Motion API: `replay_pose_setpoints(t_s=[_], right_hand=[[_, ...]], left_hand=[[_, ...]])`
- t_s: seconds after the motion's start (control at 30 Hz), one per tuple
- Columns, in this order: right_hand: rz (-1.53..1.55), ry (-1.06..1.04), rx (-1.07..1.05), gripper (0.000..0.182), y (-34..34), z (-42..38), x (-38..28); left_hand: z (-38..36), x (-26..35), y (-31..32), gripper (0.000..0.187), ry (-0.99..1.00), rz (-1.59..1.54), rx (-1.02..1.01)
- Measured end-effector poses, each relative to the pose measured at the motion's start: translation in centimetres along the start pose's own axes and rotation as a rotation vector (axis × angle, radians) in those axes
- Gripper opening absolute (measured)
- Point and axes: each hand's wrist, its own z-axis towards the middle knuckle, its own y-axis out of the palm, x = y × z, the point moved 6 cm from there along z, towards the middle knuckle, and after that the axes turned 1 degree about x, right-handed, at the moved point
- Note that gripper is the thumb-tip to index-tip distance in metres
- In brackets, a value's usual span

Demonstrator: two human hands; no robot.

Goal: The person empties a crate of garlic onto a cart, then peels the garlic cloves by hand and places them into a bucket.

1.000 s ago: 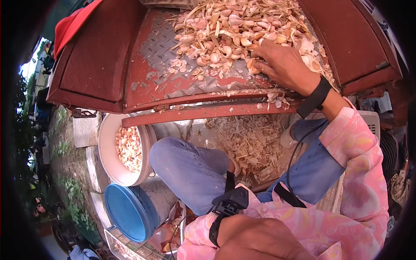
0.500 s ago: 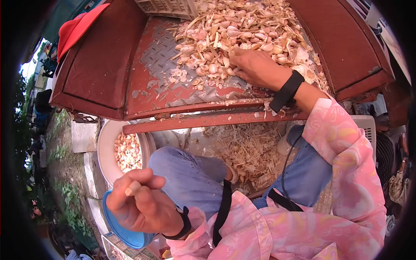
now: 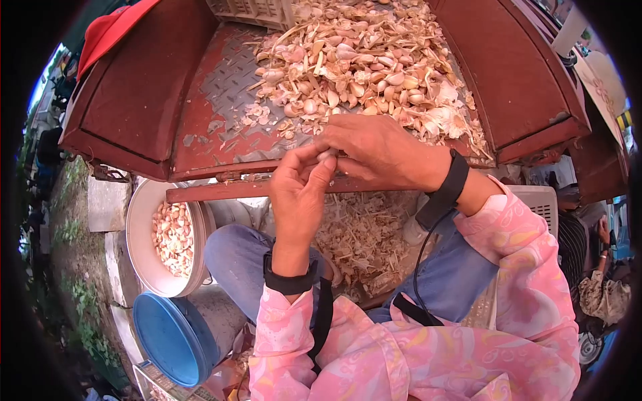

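Seen from above, looking down at two hands meeting at the near edge of a red metal tabletop (image 3: 200, 127). Left hand (image 3: 297, 190) raised upright, palm turned inward, fingers curled close together, thumb and fingertips pinched narrow on a small pale garlic clove (image 3: 328, 154). Right hand (image 3: 378, 150) reaching in from the right, knuckles up, fingers bent and closed down on the same clove, fingertips touching those of the left hand. Clove mostly hidden between the fingers, held in the air just over the tabletop's front edge. Black bands on both wrists, pink patterned sleeves (image 3: 528, 281) behind them.

Just beyond the hands, spread over the worn checker-plate tabletop, a large heap of garlic (image 3: 364, 63): loose cloves mixed with dry stems and papery skins, reaching to the far edge. Corner of a grey plastic crate (image 3: 251, 12) at the top, touching the heap. Red cap (image 3: 110, 30) at the upper left, on the raised red side panel.

Below the tabletop, between the knees in blue jeans (image 3: 241, 257), a pile of peelings (image 3: 364, 234) on the ground. To the left of the left knee, a white bucket (image 3: 137, 234) partly filled with peeled cloves. Nearer and lower left, a blue lid (image 3: 167, 337) just beside the bucket. At the far right edge, part of another person's arm, small and unclear.
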Motion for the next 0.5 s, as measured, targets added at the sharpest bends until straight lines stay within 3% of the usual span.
replay_pose_setpoints(t_s=[0.07,0.17,0.27,0.33,0.5], right_hand=[[0.077,0.013,0.134,0.022,0.1,-0.8,0.7],[0.139,0.196,0.045,0.025,0.4,-1.3,1.1],[0.173,0.147,0.103,0.024,0.4,-1.8,0.9],[0.176,0.149,0.1,0.023,0.4,-2.0,0.6],[0.284,0.211,0.053,0.022,0.0,-2.3,0.3]], left_hand=[[-0.2,-0.5,0.3,0.022,-0.024,-0.004,0.009],[-0.6,-1.5,0.8,0.018,-0.175,-0.165,0.032],[-1.0,-1.8,1.3,0.015,-0.199,-0.228,0.068],[-1.1,-0.6,1.2,0.015,-0.001,-0.087,0.059],[-1.5,-0.4,1.3,0.015,0.084,-0.009,0.098]])
